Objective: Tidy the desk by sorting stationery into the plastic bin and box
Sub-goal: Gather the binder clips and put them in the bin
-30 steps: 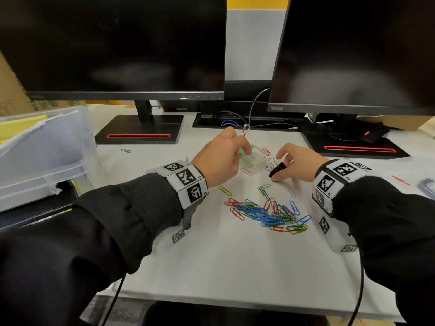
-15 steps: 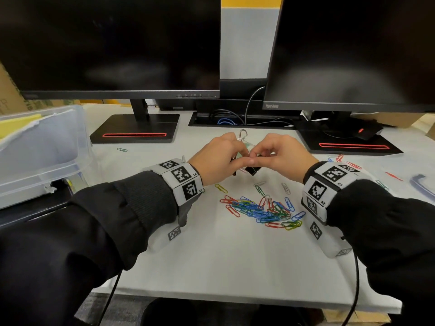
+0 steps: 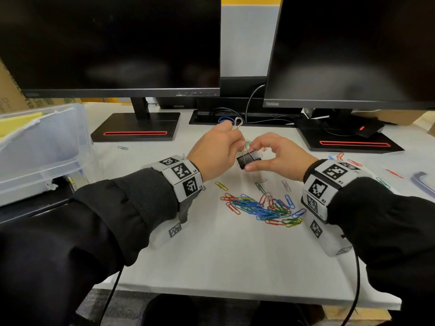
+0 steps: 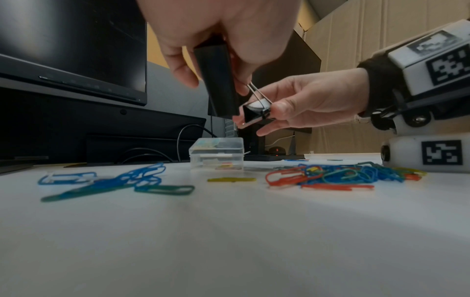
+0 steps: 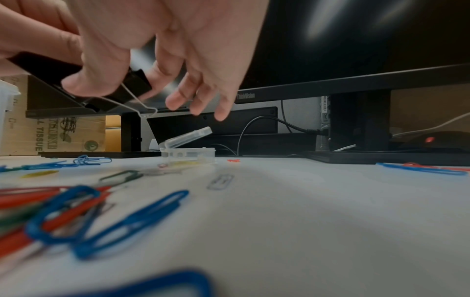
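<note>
My left hand (image 3: pixel 235 142) grips a large black binder clip (image 4: pixel 218 96); its silver handle loop (image 3: pixel 237 123) sticks up above the knuckles. Close beside it my right hand (image 3: pixel 251 158) pinches a smaller black binder clip (image 4: pixel 254 113) between thumb and fingers, and the two clips touch in the air. Below them stands a small clear box (image 5: pixel 188 154) with its lid tilted open; the head view hides most of it behind the hands. A heap of coloured paper clips (image 3: pixel 261 208) lies on the white desk (image 3: pixel 223 260) between my wrists. The clear plastic bin (image 3: pixel 42 147) stands at the far left.
Two dark monitors on black stands (image 3: pixel 136 128) line the back of the desk, with cables between them. Stray paper clips (image 3: pixel 339 156) lie by the right stand and one (image 3: pixel 122 148) near the left stand. A cardboard carton (image 3: pixel 11 95) is behind the bin.
My right hand lifted the small binder clip off the desk and brought it left to meet my left hand. The left hand stayed above the small box, holding its clip.
</note>
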Demonstrator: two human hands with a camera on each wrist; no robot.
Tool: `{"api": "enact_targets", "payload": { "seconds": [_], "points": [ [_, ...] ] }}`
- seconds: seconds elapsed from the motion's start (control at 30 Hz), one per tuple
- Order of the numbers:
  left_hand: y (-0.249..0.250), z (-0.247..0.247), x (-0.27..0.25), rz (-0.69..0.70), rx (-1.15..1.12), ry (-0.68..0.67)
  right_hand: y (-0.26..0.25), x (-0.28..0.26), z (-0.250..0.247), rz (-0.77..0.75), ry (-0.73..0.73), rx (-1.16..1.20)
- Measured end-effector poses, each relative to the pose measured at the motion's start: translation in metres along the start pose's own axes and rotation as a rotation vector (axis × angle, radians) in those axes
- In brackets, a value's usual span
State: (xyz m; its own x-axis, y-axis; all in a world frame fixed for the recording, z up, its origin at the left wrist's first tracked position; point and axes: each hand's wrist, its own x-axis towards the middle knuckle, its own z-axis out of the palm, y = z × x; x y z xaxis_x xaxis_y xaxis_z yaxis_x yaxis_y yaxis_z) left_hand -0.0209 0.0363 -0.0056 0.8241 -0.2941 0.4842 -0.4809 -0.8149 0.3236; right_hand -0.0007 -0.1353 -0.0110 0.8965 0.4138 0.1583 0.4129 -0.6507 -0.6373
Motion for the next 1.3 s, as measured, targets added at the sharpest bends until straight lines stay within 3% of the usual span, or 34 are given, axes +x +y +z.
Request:
{"api": "enact_targets", "payload": {
  "seconds": [0.2, 0.33, 0.47, 0.6, 0.8, 0.93, 1.03, 1.17, 1.3],
  "points": [
    [-0.001, -0.001, 0.001, 0.003, 0.01, 0.065, -0.009, -0.005, 0.001, 0.076, -0.057, 0.128],
    [-0.001, -0.002, 0.001, 0.035, 0.012, 0.092, -0.008, -0.002, 0.003, 0.139, 0.038, 0.101],
    [0.004, -0.004, -0.002, 0.157, 0.026, -0.014, -0.004, 0.001, 0.005, 0.227, 0.083, 0.126],
    [0.005, -0.004, -0.004, 0.207, 0.027, -0.164, -0.005, 0.001, 0.004, 0.174, 0.044, 0.098],
    [0.003, -0.003, -0.002, 0.11, 0.002, -0.164, -0.017, -0.004, 0.004, 0.174, -0.083, 0.236],
    [-0.001, -0.003, -0.003, 0.04, -0.018, -0.111, -0.022, -0.009, 0.007, 0.125, -0.204, 0.106],
    [-0.001, -0.002, -0.002, -0.058, 0.021, -0.094, -0.019, -0.007, 0.007, 0.109, -0.132, 0.05],
    [0.001, 0.0, -0.002, -0.062, 0.062, -0.127, -0.017, -0.005, 0.006, 0.096, -0.093, 0.157],
    [-0.003, 0.0, 0.0, -0.205, 0.039, -0.207, -0.011, 0.0, 0.006, 0.091, 0.113, 0.205]
  ]
}}
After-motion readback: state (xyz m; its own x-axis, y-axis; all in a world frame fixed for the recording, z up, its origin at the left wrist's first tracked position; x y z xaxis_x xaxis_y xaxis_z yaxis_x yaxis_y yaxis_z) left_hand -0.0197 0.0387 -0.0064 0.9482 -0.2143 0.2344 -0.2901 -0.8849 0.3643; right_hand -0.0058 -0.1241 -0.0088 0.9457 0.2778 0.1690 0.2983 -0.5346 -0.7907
